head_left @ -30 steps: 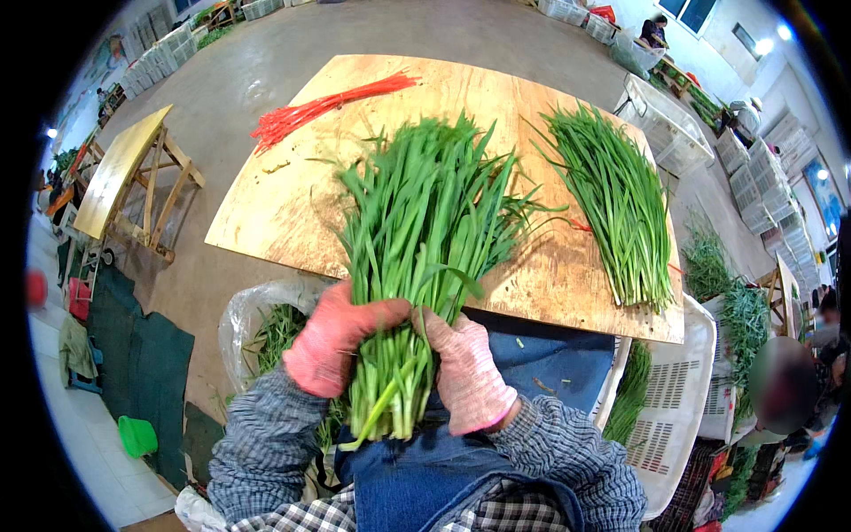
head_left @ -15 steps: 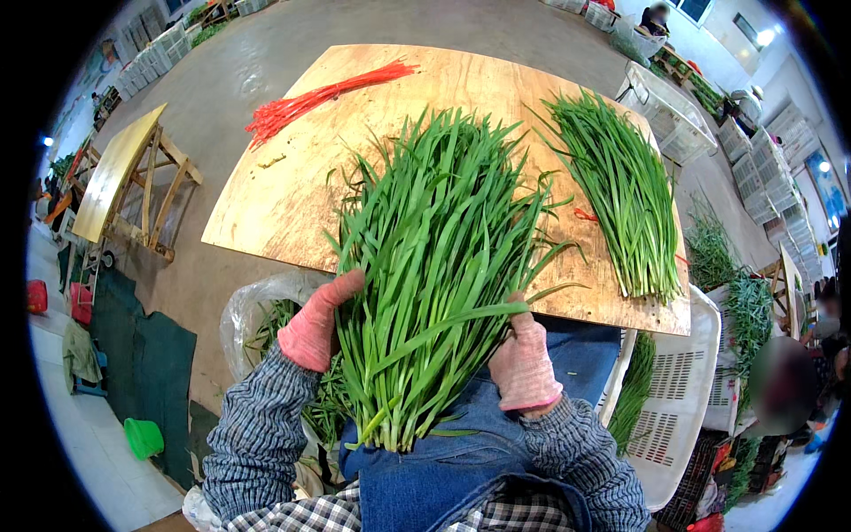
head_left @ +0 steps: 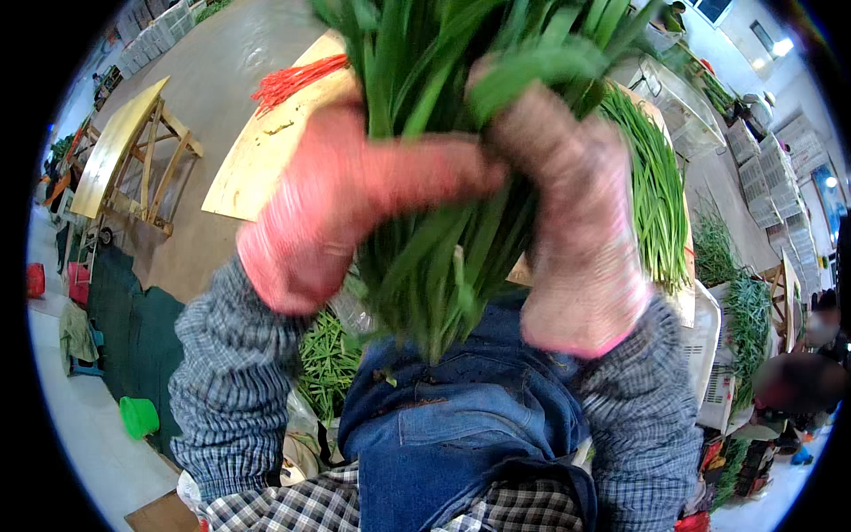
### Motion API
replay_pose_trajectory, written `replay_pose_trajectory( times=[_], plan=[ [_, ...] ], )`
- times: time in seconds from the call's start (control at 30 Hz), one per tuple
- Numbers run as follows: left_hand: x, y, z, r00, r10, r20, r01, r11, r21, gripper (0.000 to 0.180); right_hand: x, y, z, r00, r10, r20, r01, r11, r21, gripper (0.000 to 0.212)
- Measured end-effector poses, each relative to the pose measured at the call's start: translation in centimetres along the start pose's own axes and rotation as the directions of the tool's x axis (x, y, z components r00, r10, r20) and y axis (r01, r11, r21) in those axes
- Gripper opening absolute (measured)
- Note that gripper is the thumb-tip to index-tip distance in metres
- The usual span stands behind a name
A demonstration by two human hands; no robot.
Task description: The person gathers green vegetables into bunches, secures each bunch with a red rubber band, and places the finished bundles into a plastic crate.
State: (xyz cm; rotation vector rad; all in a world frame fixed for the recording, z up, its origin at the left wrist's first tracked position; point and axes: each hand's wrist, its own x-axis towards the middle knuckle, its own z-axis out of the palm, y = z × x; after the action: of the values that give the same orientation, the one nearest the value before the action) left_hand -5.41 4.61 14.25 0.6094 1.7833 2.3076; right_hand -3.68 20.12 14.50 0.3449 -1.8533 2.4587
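Observation:
Both my hands, in pink knit gloves, are wrapped round a large bunch of green garlic chives (head_left: pixel 434 293) held up close to me. My left hand (head_left: pixel 310 204) grips its left side, with the thumb laid across the front of the leaves. On the other side, my right hand (head_left: pixel 576 204) closes round the bunch, blurred by motion. The leaf tops run out of view at the upper edge, and the stem ends hang over my denim apron (head_left: pixel 470 417). A second bunch of chives (head_left: pixel 651 182) lies on the right of the wooden tabletop (head_left: pixel 244 177).
Red tie strips (head_left: pixel 297 86) lie at the table's far left. Below it, leaf scraps (head_left: pixel 328 368) fill a clear bag by my left arm. A white crate (head_left: pixel 703 341) stands right, a green basin (head_left: pixel 139 417) and a wooden stand (head_left: pixel 120 146) left.
The bunch has risen from my lap and the table edge toward me. My hands have moved up and inward, from its sides to a grip round it.

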Motion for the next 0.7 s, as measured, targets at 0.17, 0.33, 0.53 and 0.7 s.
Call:
replay_pose_trajectory(
  times=[0.17,0.33,0.53,0.7],
  plan=[
    [4.8,1.7,-0.9,0.953,0.290,0.089,-0.301,0.939,0.169,0.032,5.3,-2.8,-1.5,0.949,-0.252,0.188,0.268,0.961,-0.068,0.032],
    [7.6,0.8,-0.9,0.897,0.430,0.100,-0.441,0.886,0.145,0.030,6.8,-2.8,-3.0,0.946,-0.264,0.188,0.306,0.919,-0.250,0.036],
    [10.5,-1.0,-2.4,0.962,0.238,0.134,-0.244,0.969,0.035,0.042,9.0,-2.5,-4.9,0.966,0.019,0.257,0.070,0.940,-0.335,0.037],
    [10.7,-0.5,-2.3,0.977,0.182,0.110,-0.168,0.977,-0.129,0.054,10.7,-2.7,-4.4,0.985,0.003,0.175,0.016,0.994,-0.107,0.045]
  ],
)
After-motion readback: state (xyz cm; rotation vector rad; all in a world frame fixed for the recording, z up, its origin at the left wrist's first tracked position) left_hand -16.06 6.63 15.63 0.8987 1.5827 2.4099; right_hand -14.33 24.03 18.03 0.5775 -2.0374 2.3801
